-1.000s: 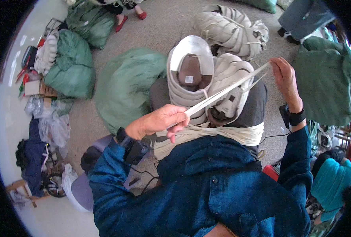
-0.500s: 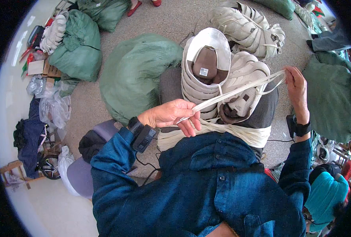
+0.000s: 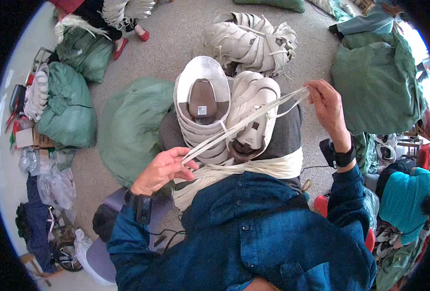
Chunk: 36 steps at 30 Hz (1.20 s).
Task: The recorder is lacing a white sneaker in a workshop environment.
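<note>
Cream, flat and narrow: these are the laces [image 3: 263,111], drawn in a slanting line across the centre of the frame, over the pale shoes. At the upper-right end, the right hand [image 3: 327,102] has thumb and fingertips pinched together on them; at the lower-left end, the left hand [image 3: 159,172] looks closed on them between thumb and forefinger, its other fingers loosely spread. Most of the span runs nearly straight, but near the right hand one strand bows down in a slack curve.

They look light, soft and limp, perhaps a bit slippery, unlikely to break but quick to twist; a pinch close to each end, strands flat together, seems the best hold.

Right under them, centre frame, a nested stack of shoes [image 3: 207,145] shows a white lining and brown insole, and beside it sits a second stack [image 3: 253,92], toe upward. Below, a thick hank of cream strands [image 3: 273,165] lies across the lap.

Further out, a tied shoe bundle [image 3: 253,46] rests on the floor [image 3: 316,53] at upper centre; green sacks [image 3: 370,87] bulge left and right, and a co-worker's red shoes [image 3: 142,35] show at upper left.
</note>
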Available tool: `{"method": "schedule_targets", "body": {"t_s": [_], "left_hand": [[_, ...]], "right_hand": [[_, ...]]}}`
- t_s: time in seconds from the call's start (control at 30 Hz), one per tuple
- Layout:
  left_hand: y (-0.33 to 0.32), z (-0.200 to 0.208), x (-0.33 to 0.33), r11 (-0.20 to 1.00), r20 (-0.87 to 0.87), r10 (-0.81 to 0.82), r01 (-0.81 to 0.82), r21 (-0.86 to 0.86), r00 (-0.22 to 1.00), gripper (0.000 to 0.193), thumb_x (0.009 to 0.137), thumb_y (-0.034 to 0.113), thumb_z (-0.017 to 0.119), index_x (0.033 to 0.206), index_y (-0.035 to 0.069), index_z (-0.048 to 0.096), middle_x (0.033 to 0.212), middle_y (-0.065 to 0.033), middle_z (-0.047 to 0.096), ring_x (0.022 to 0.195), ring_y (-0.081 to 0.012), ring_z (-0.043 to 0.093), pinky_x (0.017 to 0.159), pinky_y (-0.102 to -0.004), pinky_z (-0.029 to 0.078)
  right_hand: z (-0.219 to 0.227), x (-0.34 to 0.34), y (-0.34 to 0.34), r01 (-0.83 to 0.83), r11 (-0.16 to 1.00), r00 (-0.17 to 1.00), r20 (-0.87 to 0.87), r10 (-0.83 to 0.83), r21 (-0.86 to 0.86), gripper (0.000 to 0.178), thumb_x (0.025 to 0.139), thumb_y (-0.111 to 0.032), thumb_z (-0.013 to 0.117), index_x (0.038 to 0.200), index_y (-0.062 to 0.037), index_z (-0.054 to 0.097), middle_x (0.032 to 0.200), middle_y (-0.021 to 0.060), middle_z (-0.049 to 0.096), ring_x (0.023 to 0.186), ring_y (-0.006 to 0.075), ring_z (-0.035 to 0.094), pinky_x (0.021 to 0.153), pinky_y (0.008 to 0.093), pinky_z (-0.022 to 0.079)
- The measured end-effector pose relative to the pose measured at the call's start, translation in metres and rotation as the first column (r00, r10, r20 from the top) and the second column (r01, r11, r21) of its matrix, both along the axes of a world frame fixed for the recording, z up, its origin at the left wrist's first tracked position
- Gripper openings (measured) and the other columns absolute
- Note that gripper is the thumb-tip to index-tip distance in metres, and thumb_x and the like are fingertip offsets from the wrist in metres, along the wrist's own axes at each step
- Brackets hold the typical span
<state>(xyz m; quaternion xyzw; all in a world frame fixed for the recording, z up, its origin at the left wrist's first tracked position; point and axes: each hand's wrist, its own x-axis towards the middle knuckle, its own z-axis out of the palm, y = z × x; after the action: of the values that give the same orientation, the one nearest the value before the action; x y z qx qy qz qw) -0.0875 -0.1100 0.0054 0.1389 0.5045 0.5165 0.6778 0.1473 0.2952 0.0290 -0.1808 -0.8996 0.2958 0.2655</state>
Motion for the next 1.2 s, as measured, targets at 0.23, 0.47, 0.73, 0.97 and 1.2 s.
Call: {"method": "schedule_targets", "body": {"t_s": [0.23, 0.47, 0.73, 0.97, 1.2], "left_hand": [[-0.02, 0.036, -0.027, 0.793, -0.675, 0.59, -0.472, 0.385, 0.442, 0.036, 0.105, 0.018, 0.05, 0.136, 0.001, 0.049, 0.113, -0.0181, 0.068, 0.089, -0.0224, 0.071, 0.081, -0.0347, 0.06], [-0.073, 0.127, -0.048, 0.373, -0.488, 0.846, -0.416, 0.83, -0.215, 0.032, 0.105, 0.011, 0.047, 0.132, -0.004, 0.051, 0.108, -0.0174, 0.067, 0.094, -0.0217, 0.066, 0.078, -0.0332, 0.058], [-0.086, 0.171, -0.028, 0.271, -0.305, 0.941, -0.213, 0.939, -0.148, 0.039, 0.103, 0.008, 0.043, 0.137, -0.009, 0.042, 0.114, -0.0239, 0.064, 0.103, -0.0308, 0.065, 0.1, -0.0421, 0.051], [0.023, 0.132, 0.003, 0.707, -0.69, 0.702, -0.047, 0.706, 0.176, 0.019, 0.1, 0.007, 0.046, 0.112, -0.003, 0.056, 0.095, -0.0194, 0.069, 0.093, -0.0296, 0.07, 0.096, -0.0497, 0.051], [0.025, 0.138, -0.009, 0.466, -0.411, 0.868, -0.171, 0.868, 0.278, 0.015, 0.097, 0.011, 0.054, 0.108, 0.001, 0.053, 0.079, -0.0073, 0.054, 0.07, -0.0213, 0.058, 0.087, -0.049, 0.053]], "right_hand": [[0.022, 0.031, -0.051, -0.197, 0.682, 0.944, 0.05, 0.325, -0.704, 0.017, 0.098, -0.002, 0.055, 0.108, 0.0021, 0.068, 0.085, 0.0058, 0.067, 0.073, 0.0109, 0.063, 0.065, 0.0256, 0.051], [-0.014, 0.019, -0.08, -0.216, 0.689, 0.935, 0.058, 0.351, -0.692, 0.017, 0.095, -0.003, 0.059, 0.11, 0.0005, 0.067, 0.1, 0.0091, 0.067, 0.08, 0.0143, 0.066, 0.068, 0.0271, 0.052], [-0.04, -0.037, -0.07, -0.156, 0.964, 0.986, 0.023, 0.165, -0.215, 0.023, 0.086, 0.002, 0.056, 0.106, -0.0003, 0.065, 0.1, 0.0188, 0.066, 0.086, 0.0368, 0.066, 0.072, 0.0414, 0.053], [-0.06, -0.077, -0.048, -0.359, 0.933, 0.923, 0.132, 0.36, -0.035, 0.01, 0.084, -0.001, 0.062, 0.094, 0.0014, 0.063, 0.085, 0.0182, 0.065, 0.079, 0.0358, 0.065, 0.07, 0.0409, 0.053], [-0.035, -0.063, -0.031, -0.255, 0.928, 0.931, 0.191, 0.312, -0.273, 0.016, 0.088, -0.003, 0.062, 0.102, 0.0019, 0.067, 0.083, 0.013, 0.067, 0.073, 0.0202, 0.065, 0.068, 0.0332, 0.052]]}}
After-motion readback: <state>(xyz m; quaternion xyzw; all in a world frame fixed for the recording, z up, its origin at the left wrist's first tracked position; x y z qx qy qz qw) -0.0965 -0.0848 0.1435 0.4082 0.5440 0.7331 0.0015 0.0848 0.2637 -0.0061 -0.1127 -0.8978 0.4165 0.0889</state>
